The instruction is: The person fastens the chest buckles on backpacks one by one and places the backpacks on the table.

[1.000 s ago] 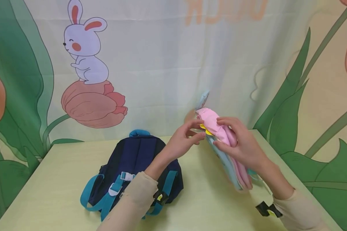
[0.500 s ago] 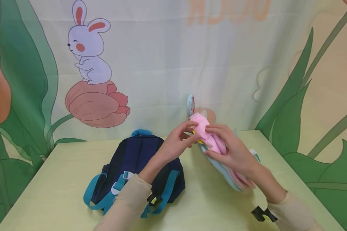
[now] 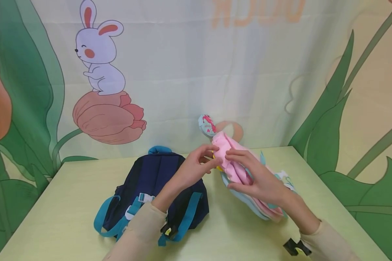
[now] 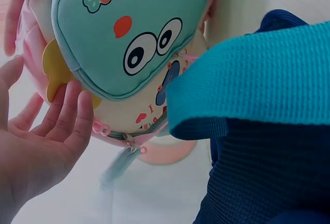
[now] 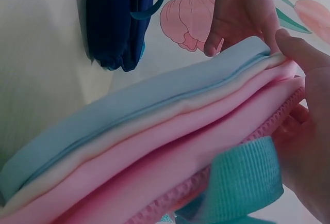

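Note:
A pink child's backpack [image 3: 223, 148] stands tilted at the right of the table, held between both hands. Its light-blue front pocket [image 4: 103, 38] bears a cartoon face with big eyes. My left hand [image 3: 197, 165] holds the far edge, fingers against a yellow felt spike [image 4: 54, 69] and thumb at the pink fabric. My right hand [image 3: 261, 177] grips the nearer upper edge, thumb on one side and fingers on the other. A round light-blue charm [image 3: 207, 125] hangs out past the far end. In the right wrist view, a teal strap [image 5: 247, 177] loops from the bag's back.
A navy backpack [image 3: 155, 174] lies on the table at left, its teal straps [image 3: 190, 214] and white buckles facing up, with my left forearm over it. Behind the table [image 3: 68, 203] hangs a printed curtain [image 3: 179, 72] with a rabbit and tulips.
Both hands have shifted the pink backpack left and slightly nearer, turning it so more of its back and straps shows. The round charm has swung left, its printed face now visible.

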The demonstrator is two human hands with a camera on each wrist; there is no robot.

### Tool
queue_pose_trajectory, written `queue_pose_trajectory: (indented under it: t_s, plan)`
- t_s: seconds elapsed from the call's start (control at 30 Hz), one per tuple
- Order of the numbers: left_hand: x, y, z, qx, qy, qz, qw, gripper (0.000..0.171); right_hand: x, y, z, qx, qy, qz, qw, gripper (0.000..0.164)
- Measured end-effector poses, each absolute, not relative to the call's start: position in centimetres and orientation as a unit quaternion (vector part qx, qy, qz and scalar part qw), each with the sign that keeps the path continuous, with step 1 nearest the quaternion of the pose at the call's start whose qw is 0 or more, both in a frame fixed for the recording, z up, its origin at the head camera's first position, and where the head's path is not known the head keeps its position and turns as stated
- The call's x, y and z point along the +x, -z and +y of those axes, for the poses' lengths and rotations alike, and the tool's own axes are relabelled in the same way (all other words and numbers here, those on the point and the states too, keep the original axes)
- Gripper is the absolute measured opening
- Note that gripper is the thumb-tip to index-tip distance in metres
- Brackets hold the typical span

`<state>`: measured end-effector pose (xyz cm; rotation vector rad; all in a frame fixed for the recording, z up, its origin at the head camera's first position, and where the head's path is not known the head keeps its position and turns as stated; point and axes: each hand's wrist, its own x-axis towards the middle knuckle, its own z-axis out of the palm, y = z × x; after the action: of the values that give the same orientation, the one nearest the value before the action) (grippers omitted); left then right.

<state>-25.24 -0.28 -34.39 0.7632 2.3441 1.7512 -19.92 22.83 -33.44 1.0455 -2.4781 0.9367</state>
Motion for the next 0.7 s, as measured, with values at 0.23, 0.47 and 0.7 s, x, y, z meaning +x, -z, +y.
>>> queue_pose_trajectory:
  t_s: [0.23,0.47,0.7]
  plan:
    - [-25.1,35.2,-0.7,0.246,-0.561,0.788,0.053,0.044,-19.7,33.6,22.9,0.384,-0.326,-0.852,0.143,0.074]
    - [-25.1,36.4,-1.3,0.237,-0.561,0.792,0.055,0.043,-19.7,34.1,23.9,0.393,-0.327,-0.845,0.159,0.069]
    - [-25.1,37.3,-2.8,0.234,-0.558,0.792,0.084,0.043,-19.6,34.4,26.2,0.354,-0.324,-0.86,0.175,0.065]
